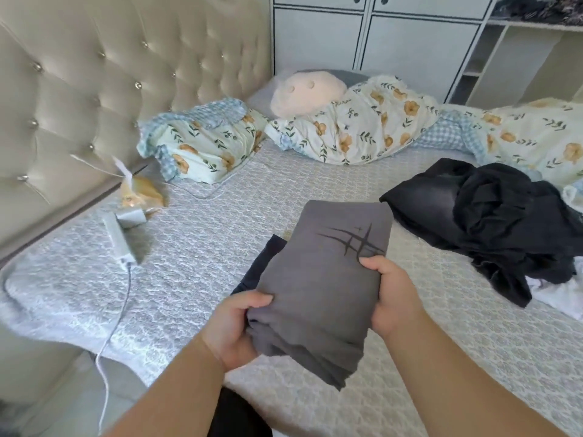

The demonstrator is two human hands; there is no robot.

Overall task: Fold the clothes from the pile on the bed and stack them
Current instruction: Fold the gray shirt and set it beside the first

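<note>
Now both hands grip a folded grey shirt (318,272) above the bed's (195,247) near edge: left hand (235,329) pinching its left side, right hand (391,294) clamped on its right. Dark garment (263,263) beneath. Black clothes pile (492,216) by the right edge. Charger (121,234) near the headboard (94,89).

A folded grey shirt (318,279) covers most of a dark garment (265,263) beneath it, leaving only one edge showing. White cloth (555,291) lies half buried under the black clothes pile (492,222), which runs off the right edge. The charger (123,234) near the headboard is blurred.
</note>
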